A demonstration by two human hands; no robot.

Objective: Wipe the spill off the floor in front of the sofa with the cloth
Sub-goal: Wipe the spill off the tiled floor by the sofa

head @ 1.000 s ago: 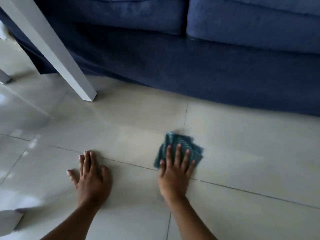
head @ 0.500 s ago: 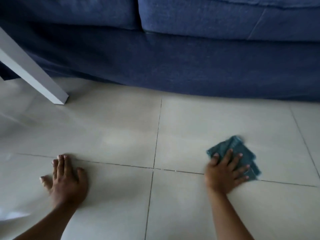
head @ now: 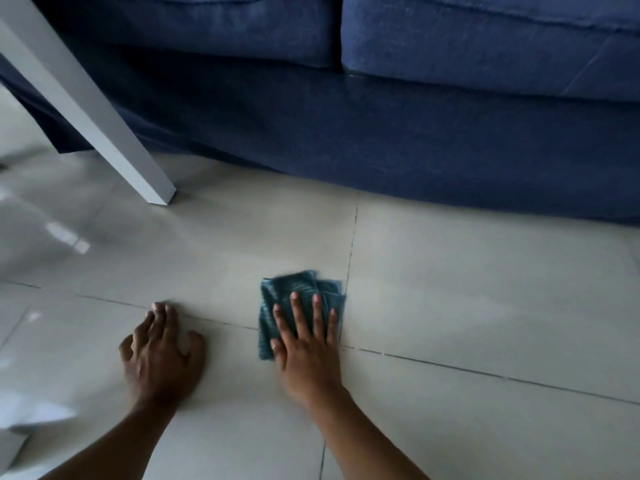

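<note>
A folded teal cloth (head: 277, 296) lies flat on the pale floor tiles (head: 467, 289) in front of the blue sofa (head: 381, 133). My right hand (head: 308, 344) presses down on the cloth with its fingers spread, covering the cloth's near half. My left hand (head: 161, 355) rests palm down on the bare tile to the left of the cloth, holding nothing. No spill shows clearly on the glossy tiles.
A white furniture leg (head: 104, 133) slants down to the floor at the left, in front of the sofa's corner. A white object (head: 20, 417) sits blurred at the lower left edge. Grout lines cross the tiles near both hands.
My right hand has slid the cloth back to the left, toward my left hand. The left hand stays planted on the floor.
</note>
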